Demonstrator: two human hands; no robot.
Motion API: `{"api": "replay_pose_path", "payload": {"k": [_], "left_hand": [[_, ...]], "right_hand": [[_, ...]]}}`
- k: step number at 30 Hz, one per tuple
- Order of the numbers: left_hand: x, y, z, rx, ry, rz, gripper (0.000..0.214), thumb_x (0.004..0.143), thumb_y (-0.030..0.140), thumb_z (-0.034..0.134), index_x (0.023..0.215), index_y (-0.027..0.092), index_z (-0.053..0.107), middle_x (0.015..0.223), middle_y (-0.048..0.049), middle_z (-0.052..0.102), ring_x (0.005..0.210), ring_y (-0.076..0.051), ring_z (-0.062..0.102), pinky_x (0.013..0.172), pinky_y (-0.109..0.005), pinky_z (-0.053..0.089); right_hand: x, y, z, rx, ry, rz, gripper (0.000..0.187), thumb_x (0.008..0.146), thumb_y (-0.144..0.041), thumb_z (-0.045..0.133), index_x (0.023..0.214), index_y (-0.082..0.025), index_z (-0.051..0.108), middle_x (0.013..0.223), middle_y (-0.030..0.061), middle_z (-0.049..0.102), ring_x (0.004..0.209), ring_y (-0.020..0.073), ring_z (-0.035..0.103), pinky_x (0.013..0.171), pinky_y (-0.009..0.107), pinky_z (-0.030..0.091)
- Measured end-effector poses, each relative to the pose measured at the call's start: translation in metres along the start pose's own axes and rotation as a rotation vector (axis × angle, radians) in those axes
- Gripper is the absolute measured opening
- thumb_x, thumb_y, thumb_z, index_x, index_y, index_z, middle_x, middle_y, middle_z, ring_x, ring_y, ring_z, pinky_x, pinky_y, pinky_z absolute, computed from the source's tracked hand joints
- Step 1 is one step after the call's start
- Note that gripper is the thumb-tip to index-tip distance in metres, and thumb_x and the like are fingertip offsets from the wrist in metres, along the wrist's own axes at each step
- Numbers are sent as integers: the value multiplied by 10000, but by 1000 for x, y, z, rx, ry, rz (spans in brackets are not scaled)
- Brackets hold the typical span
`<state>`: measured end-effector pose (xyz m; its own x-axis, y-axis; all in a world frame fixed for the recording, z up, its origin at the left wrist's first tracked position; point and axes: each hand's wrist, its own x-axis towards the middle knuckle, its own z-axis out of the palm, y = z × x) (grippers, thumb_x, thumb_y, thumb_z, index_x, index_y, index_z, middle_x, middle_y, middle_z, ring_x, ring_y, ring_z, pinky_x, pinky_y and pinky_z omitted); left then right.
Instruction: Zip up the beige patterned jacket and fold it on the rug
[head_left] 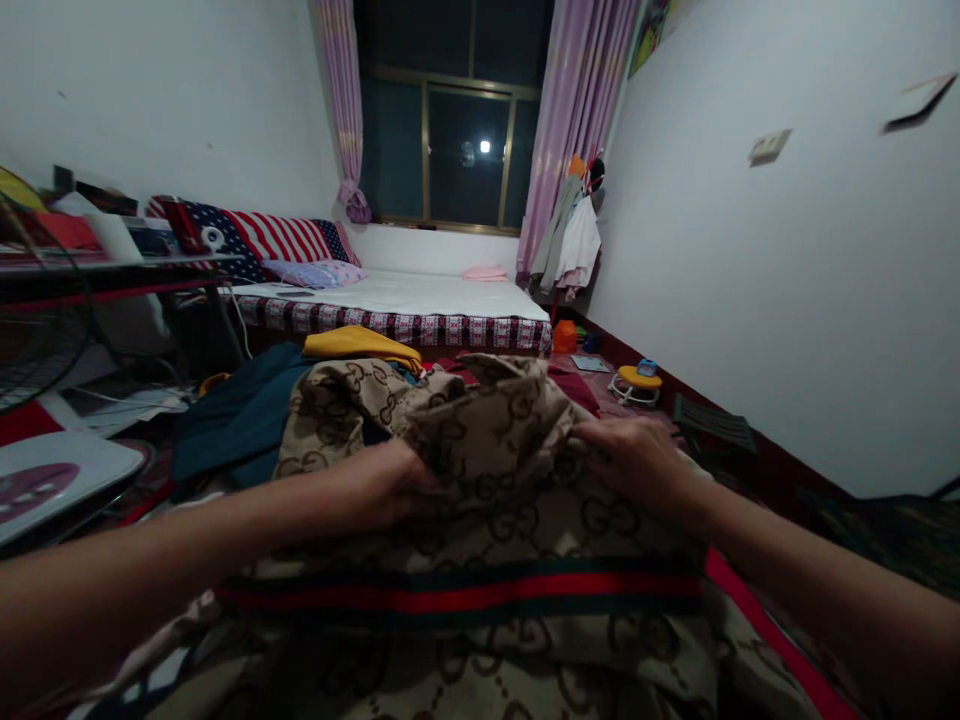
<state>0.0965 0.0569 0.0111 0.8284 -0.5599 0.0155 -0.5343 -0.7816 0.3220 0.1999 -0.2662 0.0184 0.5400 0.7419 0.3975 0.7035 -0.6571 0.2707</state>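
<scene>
A beige garment [487,520] with a brown interlocking-letter print spreads across the foreground, a green-and-red stripe running over it. My left hand [394,478] grips its cloth left of centre, the fingers curled into the fabric. On the other side my right hand [637,458] pinches the same garment, and the upper part bunches up between the two hands. Its exact type, such as jacket or shirt, cannot be made out. Just beyond lie a dark teal cloth [232,415] and a folded yellow cloth [364,345].
A bed [405,295] stands below the window, with a patterned pillow [315,273] on it. At left are a cluttered desk [135,270] and a white stool top [67,480]. Along the right wall sit a small yellow stool [639,380] and hanging clothes [577,240].
</scene>
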Motion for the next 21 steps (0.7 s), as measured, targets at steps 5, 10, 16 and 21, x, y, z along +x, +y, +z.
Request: {"api": "replay_pose_path", "payload": {"k": [5, 10, 16, 21], "left_hand": [[52, -33, -108, 542, 604, -365, 265, 821, 177, 516, 1005, 165, 707, 910, -30, 667, 897, -187, 581, 849, -306, 433], [99, -59, -126, 555, 779, -593, 484, 874, 184, 536, 1342, 76, 472, 1305, -209, 481, 1165, -292, 463, 943, -474, 400], [83, -25, -8, 556, 474, -137, 522, 896, 428, 519, 1385, 255, 457, 1490, -94, 357, 1356, -254, 335, 1105, -428, 271], [15, -72, 73, 517, 216, -304, 558, 909, 499, 454, 1419, 275, 423, 1532, -96, 311, 1393, -290, 300, 1129, -448, 208]], "right_hand": [[61, 51, -14, -125, 220, 224, 295, 839, -357, 526, 1077, -238, 652, 951, 60, 716, 852, 234, 642, 667, 283, 379], [111, 60, -2, -112, 109, 596, 605, 802, -427, 616, 1312, -126, 492, 1199, 186, 617, 1065, 336, 577, 815, 406, 441], [48, 0, 23, 23, 101, 122, 663, 910, -534, 437, 1473, -219, 283, 1480, 100, 394, 1393, 287, 267, 1107, 554, 196], [-42, 6, 87, 12, -388, 244, 571, 959, -508, 306, 1472, -257, 311, 1540, 82, 290, 1402, 290, 265, 1080, 574, 249]]}}
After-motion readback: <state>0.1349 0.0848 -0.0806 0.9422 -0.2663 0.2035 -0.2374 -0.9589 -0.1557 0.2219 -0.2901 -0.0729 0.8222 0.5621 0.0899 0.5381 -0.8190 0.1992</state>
